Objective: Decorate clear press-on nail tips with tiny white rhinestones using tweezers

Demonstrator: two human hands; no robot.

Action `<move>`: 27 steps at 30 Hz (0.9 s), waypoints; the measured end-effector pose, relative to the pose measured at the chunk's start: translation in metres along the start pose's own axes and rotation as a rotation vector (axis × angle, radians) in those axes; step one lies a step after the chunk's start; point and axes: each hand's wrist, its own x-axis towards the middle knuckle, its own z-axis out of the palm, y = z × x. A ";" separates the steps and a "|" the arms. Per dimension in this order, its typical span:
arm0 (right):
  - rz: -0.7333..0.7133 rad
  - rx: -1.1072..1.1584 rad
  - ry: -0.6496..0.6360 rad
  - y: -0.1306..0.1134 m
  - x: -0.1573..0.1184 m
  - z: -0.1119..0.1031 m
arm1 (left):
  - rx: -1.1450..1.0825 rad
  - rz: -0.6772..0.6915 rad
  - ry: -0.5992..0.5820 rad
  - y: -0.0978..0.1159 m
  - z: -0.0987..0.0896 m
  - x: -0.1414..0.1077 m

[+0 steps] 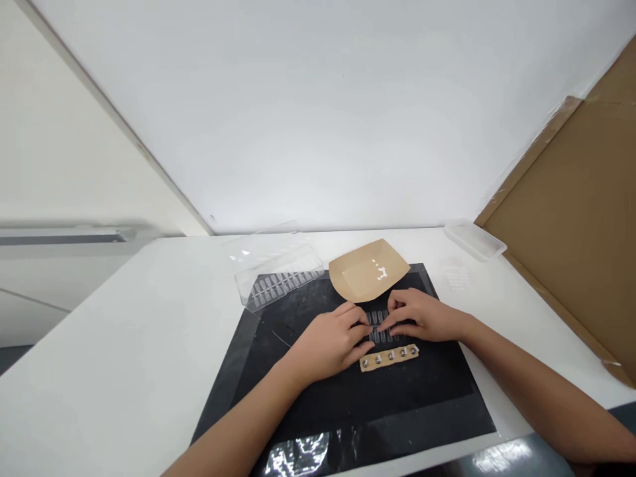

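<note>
A strip of clear false nail tips (pixel 376 334) lies over the black mat, its tips in two rows along a central bar. From the left, my left hand (pixel 332 339) has its fingers closed at the near end of the strip. My right hand (pixel 422 317) grips it from the other side, thumb and fingers bent over the tips and covering part of them. Just below the strip is a tan bar (pixel 390 358) with several small shiny metal studs along it. The exact contact of the fingertips is partly hidden.
Behind the hands sits a brown paper tray (pixel 342 268) with small white bits in it. A clear plastic box (pixel 241 291) of nail tips lies at the back left of the black mat (pixel 318 411). A translucent lid or tray (pixel 474 240) and a cardboard panel (pixel 571 232) stand right.
</note>
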 end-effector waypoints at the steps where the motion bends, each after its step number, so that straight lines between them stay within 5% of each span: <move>1: -0.001 -0.013 -0.006 0.000 -0.001 0.000 | 0.006 0.027 0.009 0.000 0.001 0.000; 11: 0.003 0.041 -0.001 0.003 0.000 0.001 | 0.159 0.121 0.044 0.001 0.007 0.003; 27: 0.012 0.056 -0.012 0.004 0.001 0.002 | 0.095 -0.106 0.055 -0.005 0.022 0.004</move>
